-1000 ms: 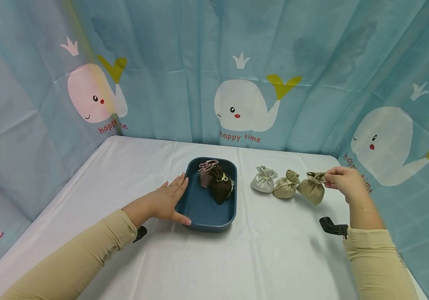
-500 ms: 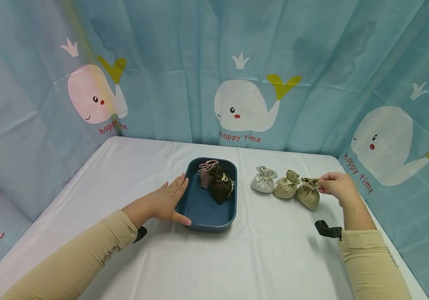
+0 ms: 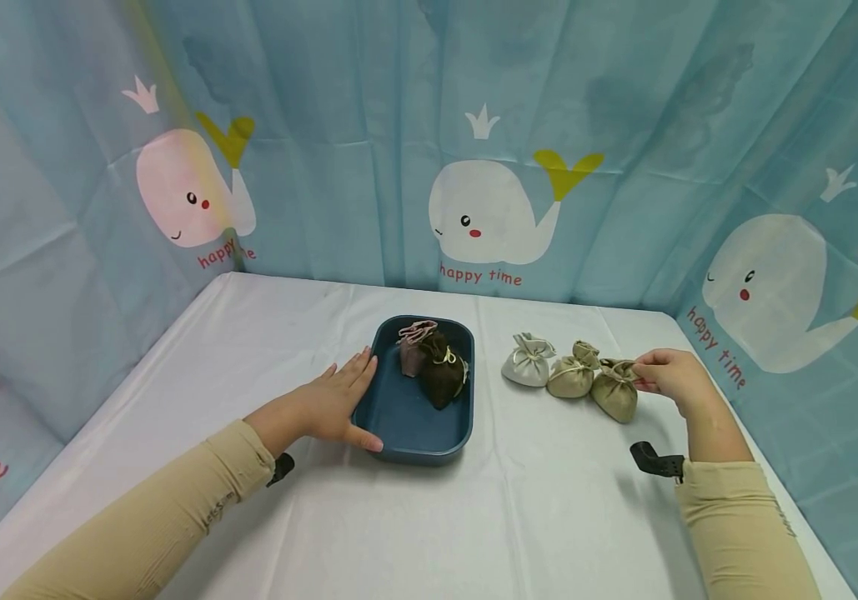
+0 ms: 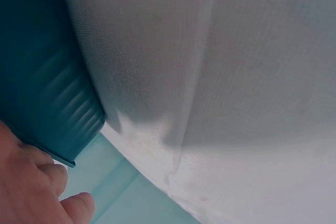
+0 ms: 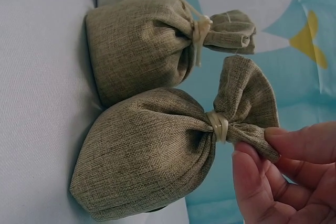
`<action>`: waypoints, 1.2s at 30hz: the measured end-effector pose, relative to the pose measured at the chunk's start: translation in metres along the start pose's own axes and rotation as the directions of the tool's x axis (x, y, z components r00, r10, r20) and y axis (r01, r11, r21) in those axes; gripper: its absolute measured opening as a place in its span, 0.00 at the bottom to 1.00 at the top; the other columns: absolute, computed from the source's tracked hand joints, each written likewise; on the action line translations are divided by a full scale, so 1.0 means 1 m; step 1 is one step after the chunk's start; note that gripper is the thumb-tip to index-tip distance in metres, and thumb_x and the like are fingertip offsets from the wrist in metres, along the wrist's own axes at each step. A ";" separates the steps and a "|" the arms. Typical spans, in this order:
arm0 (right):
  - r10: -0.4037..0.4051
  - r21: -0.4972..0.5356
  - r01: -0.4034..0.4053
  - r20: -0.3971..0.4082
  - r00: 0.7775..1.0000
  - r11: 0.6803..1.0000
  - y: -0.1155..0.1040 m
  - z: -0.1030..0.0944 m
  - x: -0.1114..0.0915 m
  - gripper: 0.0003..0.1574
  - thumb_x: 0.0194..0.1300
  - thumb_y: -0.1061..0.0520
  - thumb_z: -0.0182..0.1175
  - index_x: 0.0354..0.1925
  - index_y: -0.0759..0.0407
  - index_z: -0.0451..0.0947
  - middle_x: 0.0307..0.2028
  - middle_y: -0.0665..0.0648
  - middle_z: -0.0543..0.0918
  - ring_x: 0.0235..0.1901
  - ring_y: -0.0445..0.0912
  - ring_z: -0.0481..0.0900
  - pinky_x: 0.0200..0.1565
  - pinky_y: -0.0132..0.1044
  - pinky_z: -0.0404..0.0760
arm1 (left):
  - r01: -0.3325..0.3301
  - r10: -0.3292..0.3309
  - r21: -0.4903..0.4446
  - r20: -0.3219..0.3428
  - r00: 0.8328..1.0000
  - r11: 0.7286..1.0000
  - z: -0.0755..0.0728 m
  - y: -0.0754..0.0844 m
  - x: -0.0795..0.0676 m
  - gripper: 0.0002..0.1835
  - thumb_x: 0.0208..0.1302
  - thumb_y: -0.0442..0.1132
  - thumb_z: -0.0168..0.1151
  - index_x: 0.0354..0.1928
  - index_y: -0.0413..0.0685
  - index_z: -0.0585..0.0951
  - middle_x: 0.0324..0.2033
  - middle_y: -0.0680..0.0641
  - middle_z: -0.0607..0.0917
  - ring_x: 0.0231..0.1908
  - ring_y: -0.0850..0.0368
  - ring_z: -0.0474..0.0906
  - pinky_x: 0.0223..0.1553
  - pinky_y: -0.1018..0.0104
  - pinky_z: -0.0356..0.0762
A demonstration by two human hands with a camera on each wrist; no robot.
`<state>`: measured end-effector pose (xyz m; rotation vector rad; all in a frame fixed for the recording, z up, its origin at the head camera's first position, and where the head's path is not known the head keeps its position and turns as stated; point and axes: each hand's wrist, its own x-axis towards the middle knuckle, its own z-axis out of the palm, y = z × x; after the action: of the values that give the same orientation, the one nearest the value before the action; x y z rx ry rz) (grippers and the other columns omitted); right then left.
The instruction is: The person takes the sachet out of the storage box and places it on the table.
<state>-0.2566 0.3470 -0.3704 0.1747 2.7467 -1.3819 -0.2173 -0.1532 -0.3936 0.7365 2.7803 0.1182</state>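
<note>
My right hand [image 3: 672, 379] pinches the gathered top of an olive-tan drawstring pouch [image 5: 147, 156] between thumb and fingers. Its neck is tied with pale cord, and its body leans against a second tan pouch [image 5: 142, 45]. A white pouch [image 3: 529, 360] stands at the left end of that row. My left hand [image 3: 331, 400] lies with straight, spread fingers along the left rim of a blue rectangular tray [image 3: 406, 429]. Inside the tray, toward its back, are a dark brown pouch [image 3: 442, 379] with a yellow bow and a small mauve pouch [image 3: 411, 354].
A white cloth [image 3: 549, 517] covers the table. Light-blue curtains [image 3: 368, 167] with printed whales rise behind it and along both sides. Dark wrist-camera mounts [image 3: 656, 460] stick out by the sleeves.
Over the last second my right hand has moved left and slightly down, bringing the held pouch lower and closer against the middle tan one. My left hand and the tray stay put.
</note>
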 end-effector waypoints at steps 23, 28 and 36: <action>-0.035 -0.087 0.038 0.039 0.999 0.996 -0.012 -0.011 -0.005 0.26 0.66 0.50 0.53 0.49 0.73 0.72 0.41 0.59 0.78 0.34 0.36 0.78 0.44 0.37 0.78 | 0.001 -0.001 0.027 -0.004 1.000 1.000 0.002 -0.001 0.002 0.72 0.31 0.85 0.44 0.71 0.43 0.35 0.70 0.43 0.33 0.70 0.48 0.32 0.65 0.44 0.42; -0.060 -0.019 0.061 0.047 0.997 0.998 -0.009 -0.017 0.001 0.28 0.62 0.45 0.57 0.45 0.69 0.74 0.42 0.62 0.77 0.36 0.42 0.80 0.49 0.48 0.74 | 0.001 -0.001 0.015 -0.006 1.000 1.000 0.001 -0.001 0.002 0.72 0.32 0.84 0.46 0.71 0.42 0.36 0.70 0.43 0.34 0.70 0.48 0.32 0.64 0.43 0.42; -0.070 -0.097 0.075 0.054 0.996 0.992 -0.043 -0.011 -0.011 0.28 0.65 0.46 0.54 0.50 0.69 0.71 0.46 0.63 0.76 0.41 0.43 0.78 0.52 0.54 0.70 | 0.000 0.000 0.012 -0.004 1.000 1.000 0.000 0.000 0.001 0.71 0.34 0.82 0.49 0.71 0.42 0.36 0.70 0.42 0.33 0.70 0.47 0.33 0.64 0.43 0.42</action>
<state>-0.2516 0.3296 -0.3280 0.0355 2.7978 -1.2437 -0.2184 -0.1529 -0.3940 0.7396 2.7871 0.1036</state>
